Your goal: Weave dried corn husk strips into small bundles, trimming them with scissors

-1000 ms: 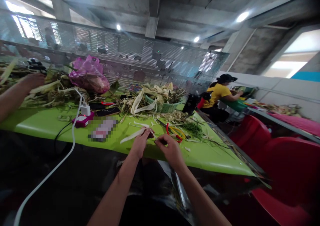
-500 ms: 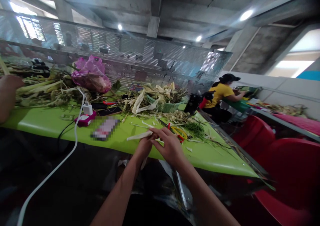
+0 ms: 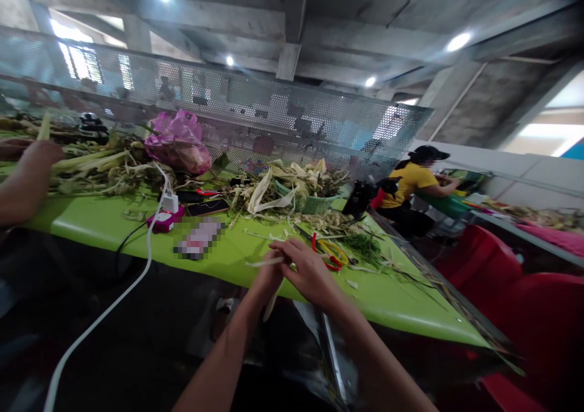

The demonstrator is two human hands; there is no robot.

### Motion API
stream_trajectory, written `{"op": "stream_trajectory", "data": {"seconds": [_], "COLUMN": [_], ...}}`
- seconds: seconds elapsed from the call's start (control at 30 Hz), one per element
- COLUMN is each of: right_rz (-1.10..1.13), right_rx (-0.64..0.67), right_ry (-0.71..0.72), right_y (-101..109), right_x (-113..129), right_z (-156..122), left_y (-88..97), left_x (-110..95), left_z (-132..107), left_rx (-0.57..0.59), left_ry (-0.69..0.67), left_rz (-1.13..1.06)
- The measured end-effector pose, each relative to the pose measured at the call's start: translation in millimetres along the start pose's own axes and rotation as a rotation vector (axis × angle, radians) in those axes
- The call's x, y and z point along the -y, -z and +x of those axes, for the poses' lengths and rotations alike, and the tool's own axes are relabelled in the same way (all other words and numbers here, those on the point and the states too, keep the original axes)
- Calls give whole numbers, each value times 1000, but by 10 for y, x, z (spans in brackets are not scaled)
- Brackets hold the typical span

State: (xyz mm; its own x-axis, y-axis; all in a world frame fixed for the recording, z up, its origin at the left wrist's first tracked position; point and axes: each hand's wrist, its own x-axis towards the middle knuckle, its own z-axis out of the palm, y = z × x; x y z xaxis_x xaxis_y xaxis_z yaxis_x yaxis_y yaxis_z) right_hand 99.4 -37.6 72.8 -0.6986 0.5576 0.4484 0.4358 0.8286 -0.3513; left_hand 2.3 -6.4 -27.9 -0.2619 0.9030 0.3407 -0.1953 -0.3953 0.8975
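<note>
Over the front edge of the green-covered table [image 3: 219,266], my two hands meet at a thin, pale corn husk strip [image 3: 261,263]. My left hand [image 3: 268,279] is closed around the strip, one end of which sticks out to the left. Another pale piece hangs below that hand. My right hand [image 3: 309,272] lies over the left one with its fingers bent in at the husk; the exact fingertip contact is hidden. Just past my right hand are a red-handled cutting tool [image 3: 327,263] and a yellow loop [image 3: 336,251].
A green basket [image 3: 317,205] of dry husks stands behind the hands, beside a black object [image 3: 358,200]. Leftward lie a phone [image 3: 201,237], a magenta power block [image 3: 165,218] with a white cable, and a purple bag [image 3: 177,141]. Another person's arm [image 3: 27,178] reaches in at left.
The view has shifted, so the scene sits slightly right. The husk strip between my hands looks narrower and its free end shows less. My hands stay together.
</note>
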Motion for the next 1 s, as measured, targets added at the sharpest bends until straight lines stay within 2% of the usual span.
{"op": "stream_trajectory", "data": {"seconds": [0.1, 0.2, 0.33, 0.43, 0.7, 0.8, 0.9, 1.0], "right_rz": [43, 143, 270, 341, 350, 296, 122, -143], "right_rx": [-44, -190, -400, -474, -546, -548, -511, -397], "right_ry": [12, 10, -96, -177, -163, -150, -121, -43], "right_y": [4, -9, -88, -160, -203, -222, -233, -220], "right_x": [12, -32, -216, -354, -407, -431, -470, -477], "right_z": [-45, -131, -217, -228, -231, -257, -306, -367], "left_y": [19, 62, 93, 95, 137, 127, 110, 102], "left_x": [-83, -155, -242, -298, -339, -291, -259, -264], "left_z": [35, 37, 16, -2, -62, -48, -20, -4], "left_rx": [60, 60, 36, 66, 199, 127, 71, 78], "left_ry": [48, 89, 198, 268, 319, 327, 314, 305], "left_rz": [-101, -157, -256, -264, -416, -386, -346, -354]}}
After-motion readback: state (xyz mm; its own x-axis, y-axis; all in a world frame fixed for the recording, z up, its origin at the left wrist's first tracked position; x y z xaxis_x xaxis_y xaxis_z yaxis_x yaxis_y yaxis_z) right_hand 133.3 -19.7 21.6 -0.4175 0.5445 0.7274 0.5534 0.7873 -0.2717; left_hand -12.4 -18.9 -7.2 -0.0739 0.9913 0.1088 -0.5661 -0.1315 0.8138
